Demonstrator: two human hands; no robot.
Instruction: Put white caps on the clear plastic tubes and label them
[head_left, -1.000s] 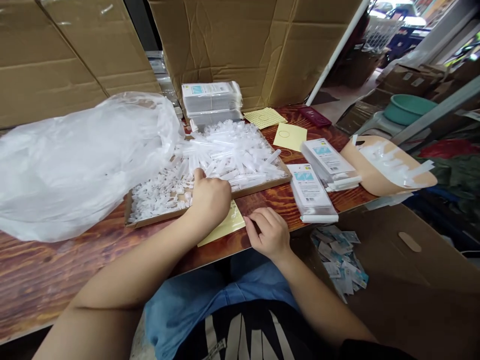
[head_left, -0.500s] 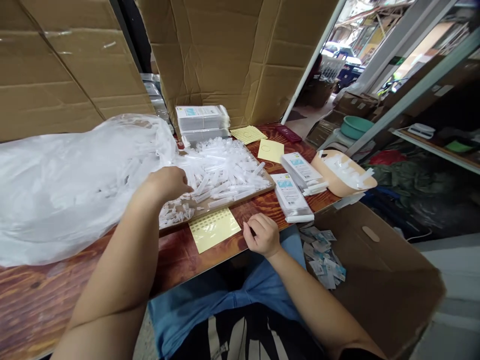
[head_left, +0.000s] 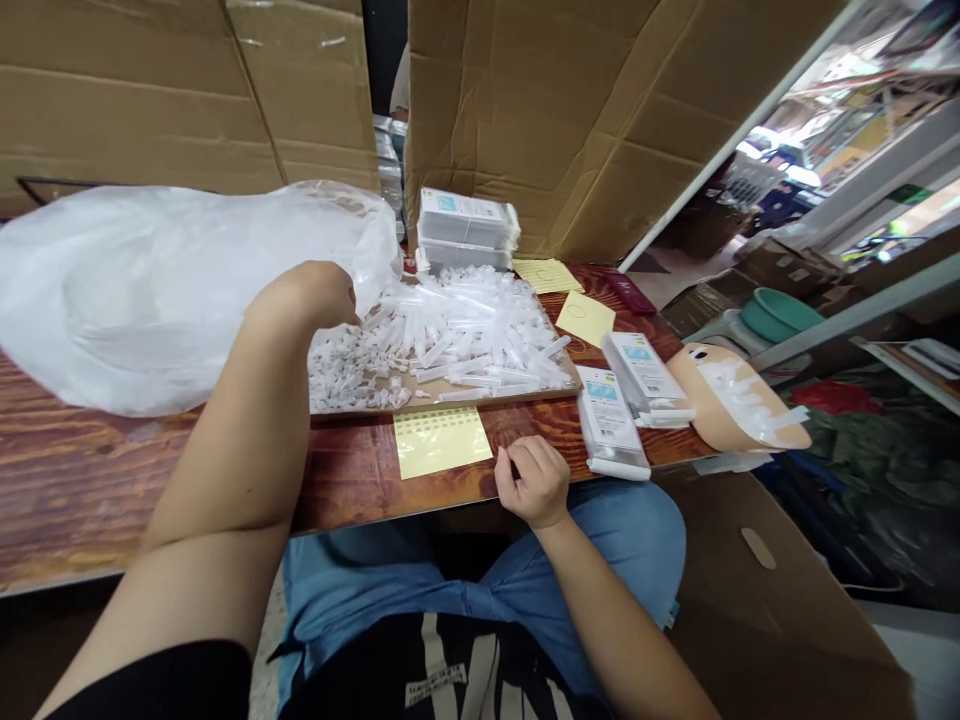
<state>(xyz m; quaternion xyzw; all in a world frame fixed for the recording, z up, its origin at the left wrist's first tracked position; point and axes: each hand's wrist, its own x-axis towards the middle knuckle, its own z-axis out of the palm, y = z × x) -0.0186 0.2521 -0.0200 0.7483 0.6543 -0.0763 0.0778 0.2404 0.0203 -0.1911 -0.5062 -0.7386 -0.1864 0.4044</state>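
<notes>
My left hand [head_left: 311,292] reaches over the left part of a cardboard tray [head_left: 525,397], at the edge of a pile of small white plastic pieces [head_left: 345,372]. Its fingers are curled downward and mostly hidden, so what they hold cannot be made out. Clear plastic tubes [head_left: 480,325] lie heaped in the tray's right part. My right hand [head_left: 534,482] rests at the table's front edge in a loose fist; anything inside it is hidden. Just left of it lies a yellow sheet [head_left: 442,445] with rows of small stickers along its top.
A big white plastic bag [head_left: 172,270] lies left of the tray. Stacks of printed packets [head_left: 465,220] stand behind it; other packets [head_left: 611,425] lie on the right near a peach-coloured bin [head_left: 694,395]. Cardboard sheets [head_left: 585,110] wall the back. A cardboard box [head_left: 765,600] stands below right.
The camera view has shifted, and the scene sits further right. My left hand has moved left across the tray, from the tubes toward the small white pieces. My right hand stays by the yellow sheet.
</notes>
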